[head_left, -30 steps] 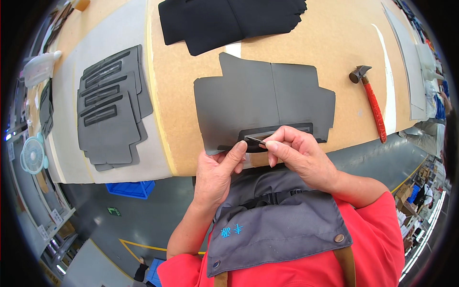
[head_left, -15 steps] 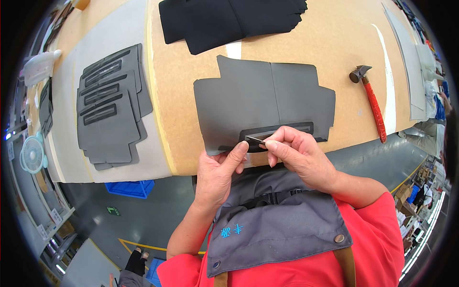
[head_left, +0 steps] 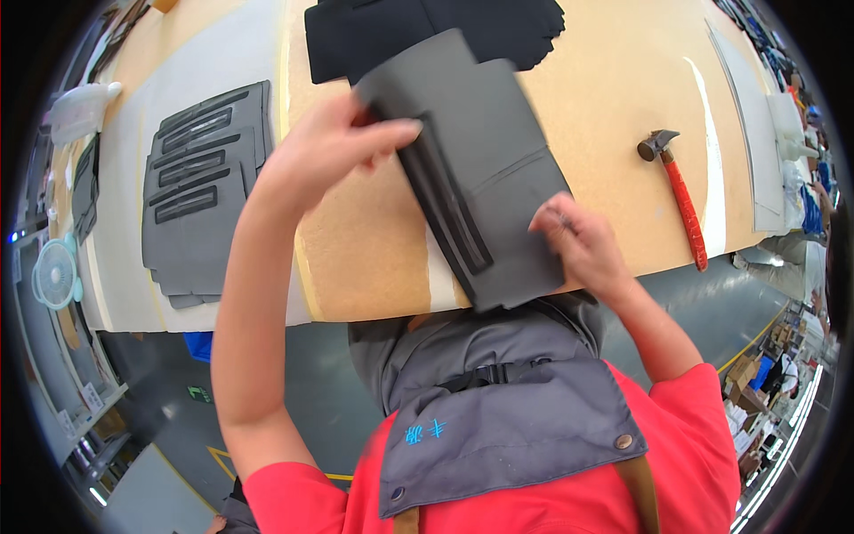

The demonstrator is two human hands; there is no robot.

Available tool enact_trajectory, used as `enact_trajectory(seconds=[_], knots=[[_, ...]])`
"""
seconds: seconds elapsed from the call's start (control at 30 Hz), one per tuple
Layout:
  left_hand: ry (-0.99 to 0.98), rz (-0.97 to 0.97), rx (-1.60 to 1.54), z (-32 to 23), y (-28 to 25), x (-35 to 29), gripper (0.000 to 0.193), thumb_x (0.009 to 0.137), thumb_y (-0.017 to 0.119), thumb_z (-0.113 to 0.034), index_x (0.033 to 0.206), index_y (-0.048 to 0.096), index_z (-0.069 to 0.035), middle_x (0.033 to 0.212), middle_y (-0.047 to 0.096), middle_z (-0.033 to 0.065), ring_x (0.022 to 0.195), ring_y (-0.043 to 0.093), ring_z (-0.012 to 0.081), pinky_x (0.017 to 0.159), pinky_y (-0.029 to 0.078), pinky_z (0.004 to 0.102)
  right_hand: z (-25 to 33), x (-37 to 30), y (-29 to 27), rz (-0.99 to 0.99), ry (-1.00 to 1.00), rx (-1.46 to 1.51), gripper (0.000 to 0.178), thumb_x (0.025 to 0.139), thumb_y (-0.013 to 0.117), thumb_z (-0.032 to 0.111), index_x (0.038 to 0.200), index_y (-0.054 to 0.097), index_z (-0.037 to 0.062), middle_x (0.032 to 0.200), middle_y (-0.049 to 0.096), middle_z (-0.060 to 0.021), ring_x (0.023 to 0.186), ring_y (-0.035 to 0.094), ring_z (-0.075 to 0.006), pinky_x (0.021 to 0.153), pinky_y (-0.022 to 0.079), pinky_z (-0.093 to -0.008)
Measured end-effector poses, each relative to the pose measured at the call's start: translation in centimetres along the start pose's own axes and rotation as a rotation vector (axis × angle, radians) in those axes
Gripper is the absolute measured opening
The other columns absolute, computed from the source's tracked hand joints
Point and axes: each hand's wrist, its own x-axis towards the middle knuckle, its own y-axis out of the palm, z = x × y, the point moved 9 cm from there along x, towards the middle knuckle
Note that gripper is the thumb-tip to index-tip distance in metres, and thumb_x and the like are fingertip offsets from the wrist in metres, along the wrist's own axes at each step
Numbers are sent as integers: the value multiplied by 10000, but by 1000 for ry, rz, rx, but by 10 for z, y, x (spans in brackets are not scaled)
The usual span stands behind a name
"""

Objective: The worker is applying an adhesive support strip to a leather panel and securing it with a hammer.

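Note:
A grey leather-like panel [head_left: 503,142] with a notched outline is raised at a slant over the table. A long black slotted strip [head_left: 454,200] runs along its left edge. My left hand [head_left: 334,147], smeared by motion, grips the panel's upper left edge with the thumb on top. My right hand [head_left: 583,245] is closed beside the panel's lower right edge. A small dark bit of a slim pointed tool [head_left: 566,222] shows among its fingers; the rest is hidden. Whether that hand also pinches the panel is unclear.
Several similar grey panels [head_left: 191,240] with black slotted frames lie overlapped at the left. Black fabric-like pieces [head_left: 374,40] are piled at the far side. A hammer [head_left: 680,196] with a red handle lies at the right. The table's near edge runs just before my body.
The panel has been lifted from the table and turned, its slotted strip swinging from the near side to the left. My left hand went up and left; the tool's point left the strip.

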Motion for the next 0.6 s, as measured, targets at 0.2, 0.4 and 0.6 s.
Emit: enact_trajectory(seconds=[0.2, 0.4, 0.6], knots=[[347, -294, 170, -39, 28, 51, 414, 937, 749, -248, 1251, 659, 7, 1096, 688, 65, 956, 642, 133, 827, 538, 278, 60, -30, 66, 183, -421, -48, 180, 869, 696, 16, 1027, 642, 83, 930, 664, -66, 935, 641, -293, 782, 523, -401], [201, -576, 129, 13, 14, -54, 345, 924, 735, -159, 1223, 663, -2, 1144, 679, 131, 1045, 659, 229, 900, 552, 363, 88, 38, -8, -152, -587, -265, 277, 823, 678, -62, 1074, 650, 49, 1059, 666, -92, 992, 639, -322, 841, 510, -392], [225, -722, 466, 40, 36, -98, 705, 814, 866, -258, 1385, 543, 2, 1303, 608, 165, 1232, 583, 296, 1059, 463, 400, 96, 106, 4, 48, -533, -523, 224, 833, 757, 158, 987, 655, 32, 974, 642, -125, 1000, 635, -357, 820, 509, -428]])
